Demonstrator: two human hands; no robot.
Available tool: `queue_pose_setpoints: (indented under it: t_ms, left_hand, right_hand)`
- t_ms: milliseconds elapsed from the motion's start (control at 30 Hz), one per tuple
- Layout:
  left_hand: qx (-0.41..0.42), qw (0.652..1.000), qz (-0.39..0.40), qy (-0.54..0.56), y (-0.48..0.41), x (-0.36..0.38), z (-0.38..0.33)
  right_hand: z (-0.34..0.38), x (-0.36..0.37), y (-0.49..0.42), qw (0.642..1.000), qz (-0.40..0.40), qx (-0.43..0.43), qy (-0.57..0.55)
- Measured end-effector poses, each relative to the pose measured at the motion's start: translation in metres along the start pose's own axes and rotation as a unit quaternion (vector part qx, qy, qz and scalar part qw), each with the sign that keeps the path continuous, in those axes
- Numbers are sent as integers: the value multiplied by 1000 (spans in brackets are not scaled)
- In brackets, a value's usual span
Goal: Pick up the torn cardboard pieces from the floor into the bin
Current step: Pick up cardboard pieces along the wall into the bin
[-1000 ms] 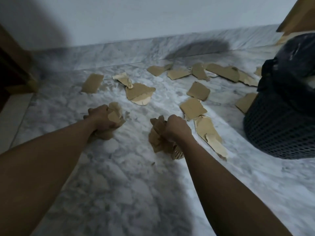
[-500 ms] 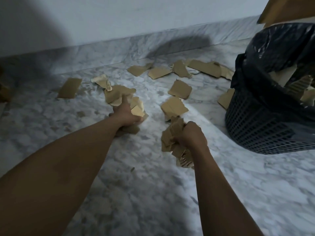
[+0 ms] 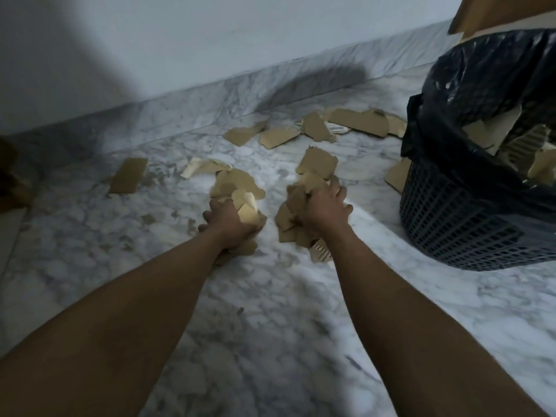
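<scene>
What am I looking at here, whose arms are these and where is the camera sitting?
There is no machine: a person wears one wide-angle camera on the head, looking forward and down, so both bare arms reach into the picture. The left hand and right hand each clutch a bunch of torn cardboard. More torn cardboard pieces lie scattered on the marble floor, including one loose piece off to the left. On the right stands a mesh bin lined with a black bag, with some cardboard already inside.
</scene>
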State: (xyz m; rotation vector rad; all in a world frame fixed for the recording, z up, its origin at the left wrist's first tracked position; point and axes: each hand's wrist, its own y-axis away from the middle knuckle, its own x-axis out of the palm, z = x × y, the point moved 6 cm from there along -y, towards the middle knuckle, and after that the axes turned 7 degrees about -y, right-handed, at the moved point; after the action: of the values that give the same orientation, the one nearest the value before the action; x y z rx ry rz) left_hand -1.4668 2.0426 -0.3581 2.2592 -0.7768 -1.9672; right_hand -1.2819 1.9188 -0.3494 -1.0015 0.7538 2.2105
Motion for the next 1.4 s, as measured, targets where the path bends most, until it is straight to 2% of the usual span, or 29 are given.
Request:
queue_pose_setpoints:
  t_ms: [100,233,400,600,800,933,1033,1200,1300,1400]
  left_hand:
    - [27,1000,11,8,10,2,-6]
    - [22,999,46,-13,17,9,8]
    - [83,993,60,-56,58,22,28]
    - [77,987,112,-82,122,37,72]
    - [56,985,156,-47,153,36,101]
    - [54,993,104,19,160,20,103]
    - [-3,988,106,115,162,31,107]
    - [25,993,82,81,176,18,94]
    - [-5,975,32,220,180,-23,64]
    - [-6,928,-6,373,182,-79,8]
  right_hand:
    - [5,3,-2,998,65,20,19]
    - [21,13,25,997,71,-4,-2]
    - [21,33,70,994,98,-38,1]
    - [17,45,147,980,172,-98,-19]
    - [5,49,202,983,161,-73,-46]
    - [1,42,212,983,157,-84,-40]
    - [-4,43,217,986,153,-68,-24]
    - [8,25,210,989,127,-74,-24]
    - [30,-19,188,992,83,-92,-22]
    - [60,-106,167,992,0,-118,-54]
